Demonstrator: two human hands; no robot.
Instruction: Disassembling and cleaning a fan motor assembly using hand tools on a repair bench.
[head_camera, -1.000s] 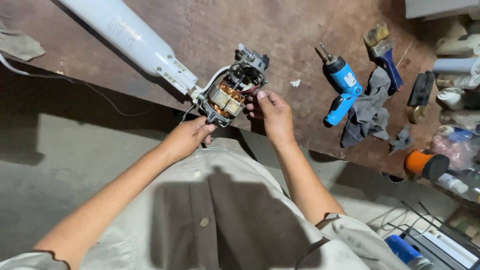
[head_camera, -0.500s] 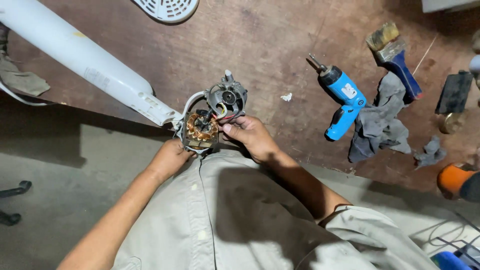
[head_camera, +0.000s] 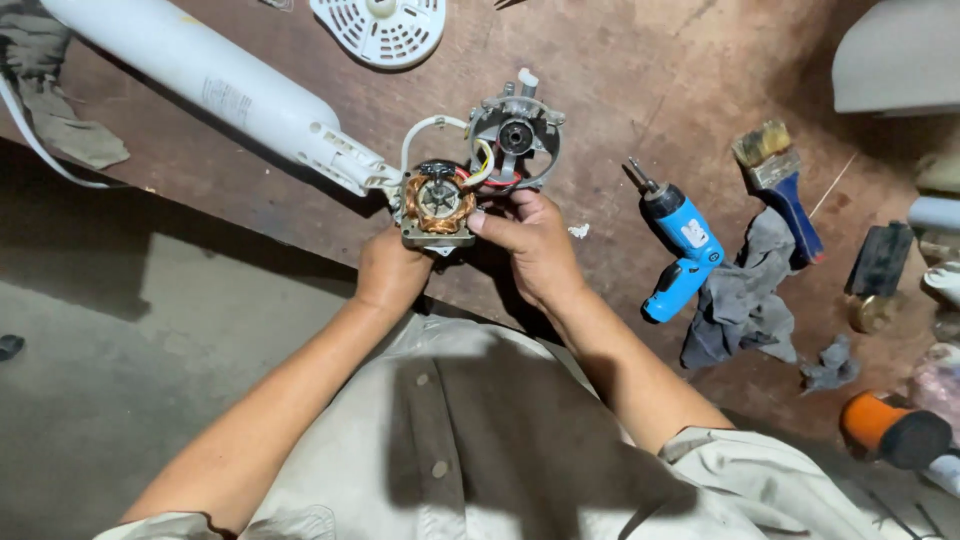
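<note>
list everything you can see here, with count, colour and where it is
motor core: 1, copper and grey, centre, in both hands
metal end cover: 1, grey, wired to the core, just above the right hand
white tube: 1, top left on the bench
vented cap: 1, white, top centre
power screwdriver: 1, blue, right of centre
paintbrush: 1, blue handle, right
rag: 1, grey, beside the screwdriver
left hand: under the core
right hand: at the core's right side

Pale label (head_camera: 228, 98) (rectangular) on white tube (head_camera: 200, 80)
</note>
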